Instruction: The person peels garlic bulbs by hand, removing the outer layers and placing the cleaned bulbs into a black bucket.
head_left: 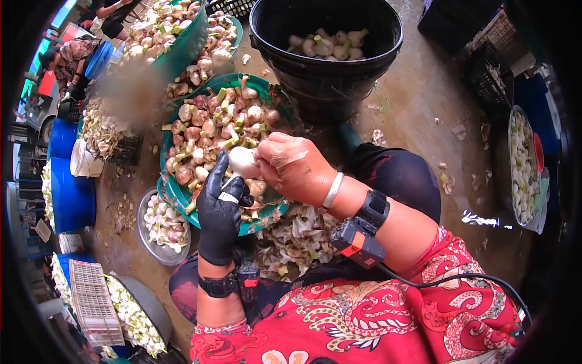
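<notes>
In the head view, my left hand [223, 203], in a black glove, is closed around the stem end of a white garlic bulb [244, 162]. The bare fingers of my right hand [294, 167] are curled and pressed against the bulb's right side; whether they pinch a bit of skin is hidden. Both hands are above a green basin [173, 195] heaped with unpeeled, purplish garlic bulbs [209, 124]. Loose garlic skins [297, 239] lie in a pile between my legs, just below the basin.
A black bucket [327, 79] holding pale bulbs stands beyond my hands. To the left sits a metal bowl [145, 233] of white garlic. Blue tubs [73, 194] line the far left, where another person [70, 60] works. A basin of garlic [522, 170] is at the right.
</notes>
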The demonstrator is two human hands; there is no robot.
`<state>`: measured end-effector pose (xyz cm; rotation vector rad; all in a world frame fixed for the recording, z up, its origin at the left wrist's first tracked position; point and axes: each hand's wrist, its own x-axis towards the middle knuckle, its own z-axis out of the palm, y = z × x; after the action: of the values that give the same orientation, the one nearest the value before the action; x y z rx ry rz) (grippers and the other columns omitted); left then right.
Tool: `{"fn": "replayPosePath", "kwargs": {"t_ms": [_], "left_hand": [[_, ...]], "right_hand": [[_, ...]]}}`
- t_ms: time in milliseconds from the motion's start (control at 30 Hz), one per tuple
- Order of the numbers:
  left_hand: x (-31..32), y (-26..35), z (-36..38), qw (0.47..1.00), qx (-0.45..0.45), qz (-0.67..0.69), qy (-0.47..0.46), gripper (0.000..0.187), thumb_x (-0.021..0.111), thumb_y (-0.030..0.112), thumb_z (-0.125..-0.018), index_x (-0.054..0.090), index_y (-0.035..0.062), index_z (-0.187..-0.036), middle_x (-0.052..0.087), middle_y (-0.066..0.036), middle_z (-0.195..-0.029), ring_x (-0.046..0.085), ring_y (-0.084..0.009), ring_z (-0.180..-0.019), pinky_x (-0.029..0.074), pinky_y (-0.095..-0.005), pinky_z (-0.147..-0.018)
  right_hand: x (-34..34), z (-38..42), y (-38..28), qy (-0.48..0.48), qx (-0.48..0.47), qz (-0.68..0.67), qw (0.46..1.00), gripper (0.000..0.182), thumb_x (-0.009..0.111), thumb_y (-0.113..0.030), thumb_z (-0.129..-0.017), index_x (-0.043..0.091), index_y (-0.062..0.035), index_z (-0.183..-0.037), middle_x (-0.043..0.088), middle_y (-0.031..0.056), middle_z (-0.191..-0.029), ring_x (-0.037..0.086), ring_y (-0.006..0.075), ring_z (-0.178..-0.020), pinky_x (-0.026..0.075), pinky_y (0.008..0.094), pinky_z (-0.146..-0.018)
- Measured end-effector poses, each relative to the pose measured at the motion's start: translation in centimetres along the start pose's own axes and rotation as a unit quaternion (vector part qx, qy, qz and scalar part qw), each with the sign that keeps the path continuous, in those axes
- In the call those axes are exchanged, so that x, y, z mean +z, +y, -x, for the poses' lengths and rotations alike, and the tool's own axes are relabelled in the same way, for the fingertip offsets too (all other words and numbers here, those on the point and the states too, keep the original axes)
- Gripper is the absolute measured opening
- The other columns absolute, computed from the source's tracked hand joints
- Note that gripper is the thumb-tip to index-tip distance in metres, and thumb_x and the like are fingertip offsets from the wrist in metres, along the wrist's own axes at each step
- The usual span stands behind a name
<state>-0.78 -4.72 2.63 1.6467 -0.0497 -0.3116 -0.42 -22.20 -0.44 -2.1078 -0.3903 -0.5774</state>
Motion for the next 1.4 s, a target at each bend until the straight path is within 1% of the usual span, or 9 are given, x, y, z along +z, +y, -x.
{"fn": "replayPosePath", "kwargs": {"t_ms": [333, 500, 567, 667, 833, 900, 1000, 1100, 1400], "left_hand": [[-1.1, -1.9, -0.3, 0.991, 0.076, -0.11, -0.016, 0.048, 0.052, 0.001, -0.09, 0.043, -0.0051, -0.136, 0.062, -0.015, -0.115, 0.062, -0.0192, -0.096, 0.049, -0.0311, -0.084], [-0.5, 0.4, 1.3, 0.936, 0.204, -0.269, -0.102, 0.048, 0.053, 0.001, -0.087, 0.047, -0.0038, -0.134, 0.053, -0.017, -0.133, 0.051, -0.0227, -0.121, 0.04, -0.0326, -0.101], [-0.5, -0.5, 1.2, 0.944, 0.212, -0.242, -0.072, 0.041, 0.056, 0.001, -0.087, 0.054, -0.0034, -0.127, 0.057, -0.016, -0.128, 0.054, -0.0215, -0.117, 0.042, -0.0328, -0.099], [-1.7, -1.6, 0.7, 0.973, 0.169, -0.16, -0.003, 0.027, 0.063, -0.002, -0.084, 0.062, -0.0036, -0.11, 0.064, -0.013, -0.109, 0.061, -0.0193, -0.102, 0.048, -0.0313, -0.09], [-1.8, -1.3, 0.5, 0.981, 0.141, -0.129, 0.015, 0.023, 0.063, -0.002, -0.083, 0.063, -0.004, -0.106, 0.064, -0.013, -0.109, 0.061, -0.0184, -0.102, 0.048, -0.0305, -0.089], [-1.7, -1.3, 0.3, 0.98, 0.149, -0.134, 0.018, 0.023, 0.063, -0.002, -0.083, 0.063, -0.0043, -0.106, 0.064, -0.013, -0.109, 0.061, -0.0182, -0.101, 0.048, -0.0305, -0.089], [-2.0, -2.0, 0.0, 0.961, 0.189, -0.203, 0.003, 0.024, 0.064, -0.004, -0.081, 0.063, -0.0037, -0.105, 0.065, -0.013, -0.108, 0.062, -0.0174, -0.1, 0.049, -0.0304, -0.089], [-2.8, -3.0, 0.0, 0.996, 0.087, 0.031, 0.009, 0.025, 0.065, -0.006, -0.08, 0.064, -0.0029, -0.104, 0.065, -0.011, -0.106, 0.062, -0.0168, -0.099, 0.05, -0.0306, -0.09], [-1.2, -2.6, -0.2, 0.982, 0.041, 0.186, -0.021, 0.028, 0.064, -0.005, -0.083, 0.06, -0.0027, -0.11, 0.065, -0.012, -0.109, 0.063, -0.0184, -0.101, 0.05, -0.0315, -0.092]], "right_hand": [[0.6, 0.4, -0.1, 0.014, -0.034, 0.106, 0.994, 0.016, 0.066, -0.009, -0.072, 0.052, -0.0071, -0.08, 0.053, 0.0088, -0.073, 0.06, 0.0283, -0.07, 0.05, 0.0371, -0.058], [0.3, -0.4, 2.5, 0.088, 0.15, 0.015, 0.985, 0.006, 0.057, -0.006, -0.075, 0.058, -0.0025, -0.079, 0.059, 0.0179, -0.072, 0.061, 0.0342, -0.069, 0.049, 0.0387, -0.062], [0.2, -0.5, 3.6, -0.01, 0.359, -0.183, 0.915, 0.008, 0.054, -0.008, -0.08, 0.06, -0.0022, -0.082, 0.064, 0.0068, -0.074, 0.063, 0.0149, -0.068, 0.049, 0.0275, -0.056], [-2.4, -1.4, 1.3, -0.126, 0.382, -0.462, 0.79, 0.034, 0.06, -0.007, -0.081, 0.054, -0.0015, -0.114, 0.062, 0.006, -0.096, 0.059, 0.007, -0.07, 0.047, 0.0207, -0.057], [-1.1, -0.9, 0.0, -0.122, 0.219, -0.427, 0.869, 0.041, 0.075, -0.01, -0.076, 0.055, -0.0031, -0.112, 0.061, 0.0045, -0.092, 0.057, 0.0102, -0.075, 0.05, 0.0271, -0.067], [-1.1, -0.7, 0.0, -0.09, 0.187, -0.148, 0.967, 0.035, 0.078, -0.02, -0.074, 0.057, -0.0047, -0.097, 0.064, 0.0047, -0.08, 0.06, 0.0149, -0.073, 0.05, 0.0286, -0.069], [-0.3, -0.6, 1.0, -0.099, 0.26, -0.316, 0.907, 0.018, 0.072, -0.009, -0.08, 0.056, -0.0036, -0.086, 0.061, 0.002, -0.074, 0.058, 0.0074, -0.066, 0.047, 0.0233, -0.055], [-2.2, -1.9, 1.9, 0.146, 0.452, -0.446, 0.758, 0.009, 0.063, -0.004, -0.083, 0.054, -0.0068, -0.082, 0.056, 0.0008, -0.07, 0.054, 0.0086, -0.056, 0.044, 0.0236, -0.048], [-2.4, -1.2, 0.0, -0.079, 0.391, -0.421, 0.815, 0.01, 0.059, -0.014, -0.084, 0.061, -0.0042, -0.087, 0.057, -0.0004, -0.067, 0.053, 0.0061, -0.057, 0.043, 0.0219, -0.049]]}}
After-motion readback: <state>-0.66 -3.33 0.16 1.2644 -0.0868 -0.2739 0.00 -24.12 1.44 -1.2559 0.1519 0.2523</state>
